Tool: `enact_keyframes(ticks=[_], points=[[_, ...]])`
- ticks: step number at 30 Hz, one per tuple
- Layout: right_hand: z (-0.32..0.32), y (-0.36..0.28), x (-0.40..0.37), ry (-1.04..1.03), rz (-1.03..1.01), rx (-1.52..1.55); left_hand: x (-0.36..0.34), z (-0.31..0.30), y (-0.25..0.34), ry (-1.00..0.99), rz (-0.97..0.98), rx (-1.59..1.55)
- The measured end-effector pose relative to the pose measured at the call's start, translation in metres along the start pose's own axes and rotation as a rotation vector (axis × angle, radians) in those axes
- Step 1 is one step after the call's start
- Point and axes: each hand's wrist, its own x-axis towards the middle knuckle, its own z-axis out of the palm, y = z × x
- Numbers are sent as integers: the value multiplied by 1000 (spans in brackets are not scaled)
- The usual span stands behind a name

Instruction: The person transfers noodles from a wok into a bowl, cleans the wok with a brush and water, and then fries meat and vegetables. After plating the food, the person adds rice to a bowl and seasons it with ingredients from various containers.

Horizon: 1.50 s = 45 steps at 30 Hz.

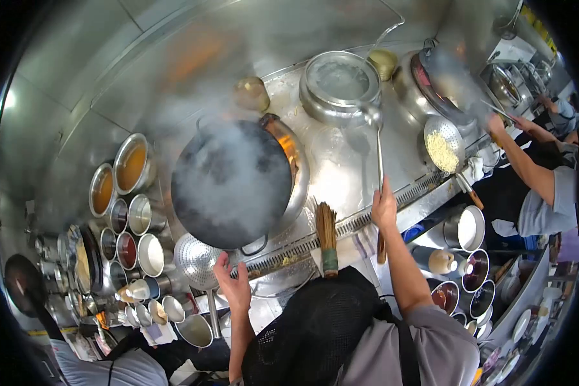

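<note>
Steam rises from a large black wok (231, 186) on the stove, with an orange glow at its right rim. My left hand (233, 283) is raised just below the wok, fingers apart and empty, beside a perforated strainer (196, 260). My right hand (385, 209) is closed round the handle of a long metal ladle (379, 148), whose head is over the front of a steaming steel pot (341, 87). A bamboo brush (326, 238) stands at the counter edge between my hands.
Bowls of orange liquid (132, 166) and several sauce containers (127, 251) crowd the left. At right, a strainer of noodles (442, 149) lies near a co-worker's arm (527, 161) at another wok. Another person (103, 360) is at lower left; more containers (464, 229) sit at lower right.
</note>
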Motion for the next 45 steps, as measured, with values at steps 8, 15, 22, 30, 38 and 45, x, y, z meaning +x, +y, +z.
enact_keyframes(ticks=[8,15,22,30,38,45], points=[[66,-8,235,107,70,-182,71,63,87,18,206,21],[-15,-74,214,-591,495,897,160,103,74,-111,211,-97],[-86,-151,153,-896,605,1101,253,169,70,-200,-166,-154],[-44,-164,83,-980,247,697,292,183,61,-163,10,375],[2,-3,3,-381,-307,-120,152,-16,-49,125,184,281],[17,-8,-41,-437,-364,-441,-65,-92,-167,117,-216,482]])
